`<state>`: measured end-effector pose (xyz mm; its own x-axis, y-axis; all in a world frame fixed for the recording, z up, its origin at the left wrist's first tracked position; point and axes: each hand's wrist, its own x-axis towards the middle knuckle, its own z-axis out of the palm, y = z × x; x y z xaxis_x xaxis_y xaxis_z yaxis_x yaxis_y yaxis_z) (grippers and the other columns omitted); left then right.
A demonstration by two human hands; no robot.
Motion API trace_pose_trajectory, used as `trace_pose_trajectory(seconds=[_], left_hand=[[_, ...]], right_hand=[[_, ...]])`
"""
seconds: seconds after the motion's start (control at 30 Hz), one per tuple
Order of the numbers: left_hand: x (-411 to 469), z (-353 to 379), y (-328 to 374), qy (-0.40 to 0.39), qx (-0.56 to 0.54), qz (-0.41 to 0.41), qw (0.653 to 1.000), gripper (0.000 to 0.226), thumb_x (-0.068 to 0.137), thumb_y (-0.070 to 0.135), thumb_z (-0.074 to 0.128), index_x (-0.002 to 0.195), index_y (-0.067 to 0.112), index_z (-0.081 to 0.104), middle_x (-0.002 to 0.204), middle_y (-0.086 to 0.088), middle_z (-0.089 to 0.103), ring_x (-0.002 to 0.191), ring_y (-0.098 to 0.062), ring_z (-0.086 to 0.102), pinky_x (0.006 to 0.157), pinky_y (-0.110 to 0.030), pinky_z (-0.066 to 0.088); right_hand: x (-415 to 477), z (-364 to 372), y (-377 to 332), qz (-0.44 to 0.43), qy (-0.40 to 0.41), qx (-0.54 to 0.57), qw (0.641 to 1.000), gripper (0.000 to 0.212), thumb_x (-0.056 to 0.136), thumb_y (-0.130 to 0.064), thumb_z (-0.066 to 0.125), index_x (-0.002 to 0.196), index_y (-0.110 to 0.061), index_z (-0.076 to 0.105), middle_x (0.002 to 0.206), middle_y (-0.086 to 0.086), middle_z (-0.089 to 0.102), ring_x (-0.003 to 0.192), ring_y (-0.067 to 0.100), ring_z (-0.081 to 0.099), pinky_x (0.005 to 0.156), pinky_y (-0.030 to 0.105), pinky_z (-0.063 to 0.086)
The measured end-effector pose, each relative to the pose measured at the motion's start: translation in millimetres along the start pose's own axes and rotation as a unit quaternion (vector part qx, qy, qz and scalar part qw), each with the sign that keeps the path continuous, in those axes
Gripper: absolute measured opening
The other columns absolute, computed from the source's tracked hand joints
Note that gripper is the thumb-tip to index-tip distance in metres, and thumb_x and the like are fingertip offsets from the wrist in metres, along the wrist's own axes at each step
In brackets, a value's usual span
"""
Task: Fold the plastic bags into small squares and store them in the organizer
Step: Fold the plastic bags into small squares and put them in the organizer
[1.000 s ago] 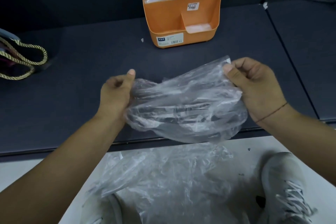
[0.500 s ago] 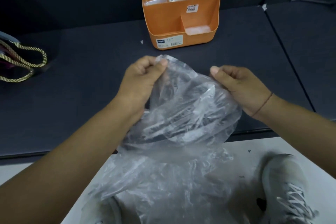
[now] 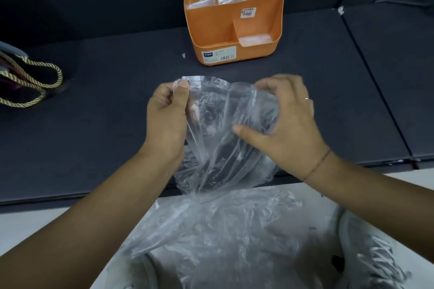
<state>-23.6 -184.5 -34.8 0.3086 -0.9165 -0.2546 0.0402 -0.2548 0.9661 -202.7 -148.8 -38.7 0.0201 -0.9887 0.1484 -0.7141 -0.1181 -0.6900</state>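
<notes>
A clear, crumpled plastic bag (image 3: 218, 138) hangs in the air over the near edge of the dark table (image 3: 105, 124). My left hand (image 3: 168, 117) pinches its top left corner between thumb and fingers. My right hand (image 3: 281, 122) grips the top right part, fingers curled over the film and thumb pressing its front. An orange organizer (image 3: 218, 30) stands at the back of the table, beyond the bag. Folded clear bags fill its three rear slots and its front right compartment; the front left one looks bare.
A pile of loose clear plastic bags (image 3: 223, 237) lies below the table edge over my lap and shoes (image 3: 373, 251). A gift bag with gold rope handles (image 3: 30, 82) sits at the far left. A small scrap (image 3: 183, 55) lies left of the organizer.
The bag went from stretched wide and flat to hanging upright. My left hand rose and moved right, my right hand came left and took a new grip, so both hands are closer together.
</notes>
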Motion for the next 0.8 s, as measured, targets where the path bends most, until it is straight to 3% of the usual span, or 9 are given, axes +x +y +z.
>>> trace_pose_trajectory(seconds=[0.1,0.2,0.3,0.4,0.5,0.63,0.7,0.73,0.8], left_hand=[[-4,1,-3,-0.007,-0.002,0.002,1.0,0.023,0.101,0.026,0.053,0.081,0.017,0.057,0.082,-0.007,0.059,0.081,-0.02,0.055,0.085,-0.039,0.053],[-5,-3,-6,-0.006,-0.005,-0.001,1.0,0.024,0.102,0.026,0.052,0.08,0.017,0.055,0.081,-0.006,0.059,0.08,-0.02,0.056,0.085,-0.038,0.053],[-1,-8,-8,0.015,0.0,0.002,1.0,0.025,0.102,0.026,0.051,0.079,0.019,0.053,0.077,-0.002,0.058,0.074,-0.016,0.055,0.077,-0.033,0.053],[0,-14,-11,0.034,0.012,0.019,0.999,0.026,0.102,0.024,0.051,0.077,0.018,0.053,0.07,0.002,0.055,0.065,-0.01,0.052,0.066,-0.024,0.05],[-3,-17,-19,0.024,0.029,0.033,0.999,0.027,0.103,0.024,0.05,0.076,0.019,0.052,0.074,-0.003,0.053,0.068,-0.014,0.05,0.067,-0.027,0.048],[-4,-19,-20,0.033,0.028,0.039,0.998,0.028,0.103,0.022,0.05,0.076,0.018,0.053,0.071,0.002,0.053,0.063,-0.004,0.049,0.063,-0.016,0.046],[-2,-22,-19,0.039,0.045,0.03,0.998,0.028,0.103,0.023,0.05,0.075,0.017,0.051,0.074,0.002,0.051,0.066,-0.005,0.048,0.064,-0.016,0.044],[0,-24,-18,0.043,0.07,0.035,0.996,0.024,0.102,0.024,0.051,0.079,0.017,0.051,0.078,0.003,0.051,0.069,-0.004,0.048,0.068,-0.018,0.043],[4,-26,-14,0.029,0.166,0.091,0.981,0.011,0.1,0.028,0.055,0.098,0.018,0.052,0.098,0.006,0.054,0.086,0.0,0.053,0.083,-0.022,0.043]], right_hand=[[15,11,7,0.042,0.021,-0.033,0.998,0.037,0.08,-0.029,0.069,0.114,-0.021,0.057,0.112,-0.01,0.043,0.112,0.016,0.045,0.092,0.027,0.025],[23,11,18,0.056,0.037,-0.036,0.997,0.009,0.089,-0.019,0.06,0.096,-0.021,0.065,0.099,-0.013,0.047,0.099,0.013,0.047,0.09,0.028,0.031],[27,4,26,0.086,0.036,0.077,0.993,0.012,0.095,-0.018,0.058,0.086,-0.024,0.063,0.089,-0.014,0.054,0.09,0.009,0.055,0.087,0.02,0.042],[30,-6,30,0.133,0.036,0.183,0.973,0.019,0.095,-0.02,0.059,0.078,-0.025,0.061,0.086,-0.003,0.061,0.075,0.002,0.055,0.072,0.008,0.044],[31,-12,30,0.128,0.052,0.223,0.965,0.024,0.098,-0.021,0.055,0.075,-0.021,0.057,0.073,0.003,0.055,0.065,0.006,0.047,0.06,0.014,0.042],[36,-20,29,0.117,0.053,0.221,0.967,0.026,0.1,-0.023,0.051,0.075,-0.023,0.057,0.048,-0.013,0.049,0.044,0.002,0.043,0.047,0.014,0.038],[40,-24,30,0.127,0.043,0.229,0.964,0.025,0.098,-0.027,0.055,0.075,-0.02,0.062,0.055,-0.007,0.055,0.048,0.007,0.047,0.049,0.02,0.042],[42,-25,30,0.13,0.035,0.236,0.963,0.026,0.097,-0.03,0.057,0.076,-0.016,0.063,0.063,0.004,0.058,0.055,0.016,0.05,0.054,0.025,0.044],[44,-25,31,0.127,0.016,0.244,0.961,0.031,0.096,-0.034,0.058,0.076,-0.01,0.064,0.071,0.015,0.056,0.062,0.023,0.048,0.057,0.031,0.043]])
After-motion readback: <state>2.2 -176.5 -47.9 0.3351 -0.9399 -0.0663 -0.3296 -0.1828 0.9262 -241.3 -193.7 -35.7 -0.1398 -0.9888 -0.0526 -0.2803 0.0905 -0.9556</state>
